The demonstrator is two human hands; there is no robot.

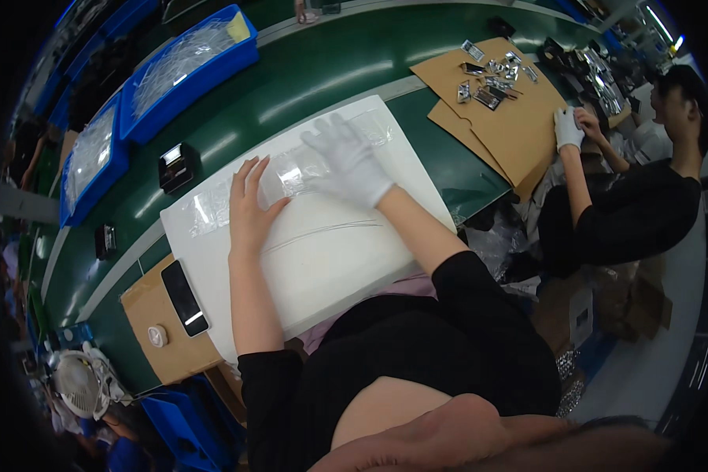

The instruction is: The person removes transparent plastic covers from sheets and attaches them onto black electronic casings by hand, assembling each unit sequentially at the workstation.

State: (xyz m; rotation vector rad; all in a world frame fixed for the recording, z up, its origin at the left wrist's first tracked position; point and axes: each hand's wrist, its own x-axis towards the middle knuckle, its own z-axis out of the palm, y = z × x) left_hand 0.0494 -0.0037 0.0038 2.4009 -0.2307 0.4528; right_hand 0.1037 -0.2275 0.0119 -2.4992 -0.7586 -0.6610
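Observation:
A large white board point(322, 275) lies in front of me across the bench. Along its far edge runs a row of clear, shiny plastic pieces point(291, 175), flat like film or small bags. My bare left hand point(251, 208) rests beside them, fingers stretched upward and thumb apart. Over the right part of the row, my right hand point(352, 169) in a white glove is spread flat, slightly blurred, covering some of the plastic. Neither hand visibly grips anything. Thin dark curved lines point(322, 230) mark the board nearer to me.
Two blue bins point(248, 49) of clear plastic pieces stand far left. A black phone point(185, 297) and a small round white roll point(158, 336) are on cardboard at left. At right, small shiny parts point(492, 79) lie on cardboard point(527, 126), near a co-worker's gloved hand point(568, 130).

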